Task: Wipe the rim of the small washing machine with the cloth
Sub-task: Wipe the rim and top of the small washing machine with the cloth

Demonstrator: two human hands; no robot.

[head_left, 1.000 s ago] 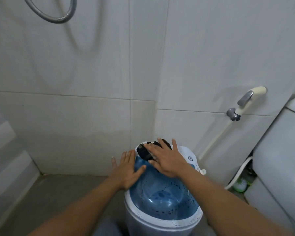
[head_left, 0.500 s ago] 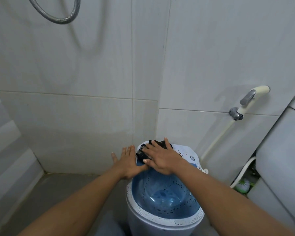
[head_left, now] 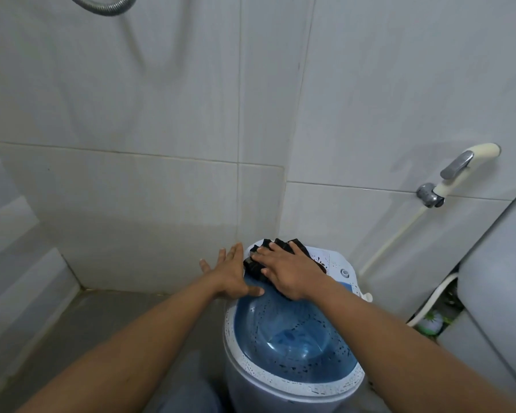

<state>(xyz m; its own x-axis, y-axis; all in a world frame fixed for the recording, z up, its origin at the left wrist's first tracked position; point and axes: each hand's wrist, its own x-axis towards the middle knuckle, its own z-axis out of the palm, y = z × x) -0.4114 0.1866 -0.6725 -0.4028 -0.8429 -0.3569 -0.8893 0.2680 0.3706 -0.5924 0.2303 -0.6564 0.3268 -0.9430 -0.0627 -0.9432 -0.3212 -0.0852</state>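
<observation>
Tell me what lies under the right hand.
A dark cloth lies under the right hand, pressed flat on the washing machine's far rim. The rim beneath the cloth is covered, so its state cannot be seen.

Legible text, labels, brands, numbers, signs: none.

Item 1: small washing machine, lower centre of the frame. Its white control panel, at the far edge, carries dark printed marks beside a round knob; they are too small and blurred to read.

Item 2: green and white container, lower right of the frame, partly hidden. It has green print on it, and no letters can be made out.
</observation>
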